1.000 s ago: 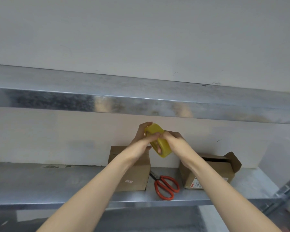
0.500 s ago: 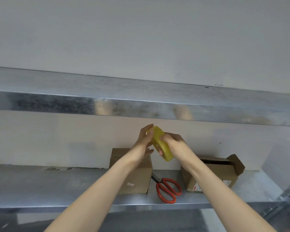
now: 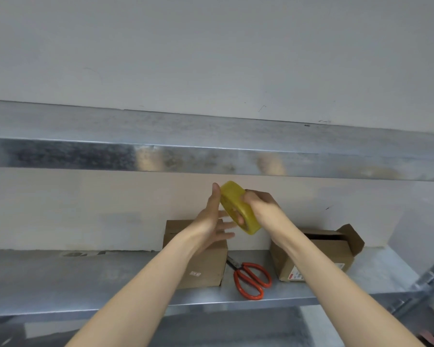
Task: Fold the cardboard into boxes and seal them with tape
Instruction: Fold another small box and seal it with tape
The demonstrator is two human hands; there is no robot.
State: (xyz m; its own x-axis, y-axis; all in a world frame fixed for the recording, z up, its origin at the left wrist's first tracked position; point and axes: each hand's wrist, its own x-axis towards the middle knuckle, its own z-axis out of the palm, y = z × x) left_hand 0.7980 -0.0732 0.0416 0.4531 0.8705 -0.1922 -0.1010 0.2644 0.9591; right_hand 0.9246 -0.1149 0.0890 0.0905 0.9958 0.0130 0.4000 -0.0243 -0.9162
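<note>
Right hand (image 3: 261, 204) grips the tape roll (image 3: 238, 209) above the shelf (image 3: 85, 279); left hand (image 3: 214, 219), fingers straight, touches its side. 2 folded boxes: left box (image 3: 207, 269) appears closed, right box (image 3: 331, 249) open-flapped; sealing apparently remains.

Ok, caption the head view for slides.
Right hand grips yellow tape roll, left hand open beside it; tall box, scissors, open box on shelf.

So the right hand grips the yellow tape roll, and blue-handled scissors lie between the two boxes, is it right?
No: the head view shows red handles on the scissors, not blue. The right hand grips the yellow tape roll, and they lie between the closed box and the open box.
</note>
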